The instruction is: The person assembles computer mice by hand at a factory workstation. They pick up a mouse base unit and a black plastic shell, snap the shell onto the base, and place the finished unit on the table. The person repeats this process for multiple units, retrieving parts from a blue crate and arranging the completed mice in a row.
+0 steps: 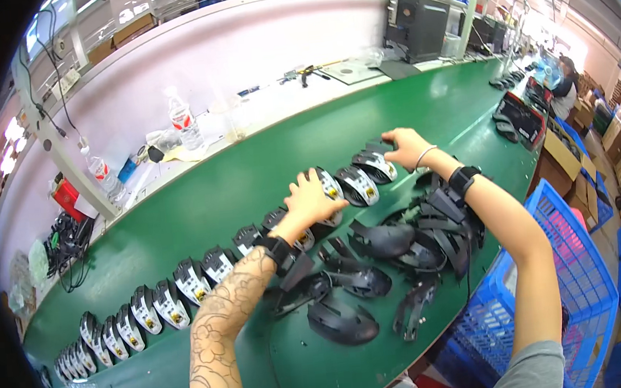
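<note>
A long row of half-assembled computer mice (169, 304), with pale lower bodies and black upper parts, runs diagonally along the green bench. My left hand (309, 203) lies over the row with its fingers spread, covering part of one mouse and touching another beside it (330, 183). At the row's right end, my right hand (408, 148) curls its thumb and fingers on the last computer mouse (376, 166); the palm hides part of the grip. One more mouse (358, 185) stands between the hands. Below them lies a heap of black mouse shells (385, 239).
Loose black shells (342, 320) lie close to my body. A blue plastic crate (577, 281) stands right of the bench edge. Bottles (185, 124) and tools (305, 72) line the back ledge, beside a black computer case (418, 26). Another person (566, 90) is at the far right.
</note>
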The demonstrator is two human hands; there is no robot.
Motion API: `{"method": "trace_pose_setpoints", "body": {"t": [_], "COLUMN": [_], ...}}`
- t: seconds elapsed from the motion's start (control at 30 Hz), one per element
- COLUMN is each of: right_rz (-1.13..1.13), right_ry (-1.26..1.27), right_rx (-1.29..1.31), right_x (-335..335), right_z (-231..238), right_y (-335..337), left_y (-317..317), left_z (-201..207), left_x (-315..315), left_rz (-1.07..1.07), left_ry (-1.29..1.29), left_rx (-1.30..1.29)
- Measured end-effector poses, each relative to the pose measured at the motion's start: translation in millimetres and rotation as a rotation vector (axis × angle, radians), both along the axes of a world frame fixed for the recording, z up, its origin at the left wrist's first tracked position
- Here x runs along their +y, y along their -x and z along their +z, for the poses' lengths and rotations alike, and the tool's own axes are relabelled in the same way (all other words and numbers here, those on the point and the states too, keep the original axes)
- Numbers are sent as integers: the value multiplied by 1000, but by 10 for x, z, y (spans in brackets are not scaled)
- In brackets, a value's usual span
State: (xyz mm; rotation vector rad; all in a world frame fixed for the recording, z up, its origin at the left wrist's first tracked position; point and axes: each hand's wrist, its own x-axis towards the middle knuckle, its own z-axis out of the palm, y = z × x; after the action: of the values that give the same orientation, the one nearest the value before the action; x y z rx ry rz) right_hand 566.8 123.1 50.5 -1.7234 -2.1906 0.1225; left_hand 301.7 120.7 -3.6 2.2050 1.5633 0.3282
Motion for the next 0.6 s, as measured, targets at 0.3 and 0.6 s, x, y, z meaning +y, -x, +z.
{"method": "trace_pose_setpoints", "body": {"t": [0.3, 0.6], "right_rz": [25, 127], "right_ry": [184, 215], "right_rx": [30, -65], "right_x": [173, 368], "right_z": [-307, -454], "right_y": [-32, -207], "left_y": [-70, 7], "left_z": [69, -56], "left_x": [-103, -57], "left_rz": [33, 30], "left_ry": [-11, 73], "left_rx": [36, 180]}}
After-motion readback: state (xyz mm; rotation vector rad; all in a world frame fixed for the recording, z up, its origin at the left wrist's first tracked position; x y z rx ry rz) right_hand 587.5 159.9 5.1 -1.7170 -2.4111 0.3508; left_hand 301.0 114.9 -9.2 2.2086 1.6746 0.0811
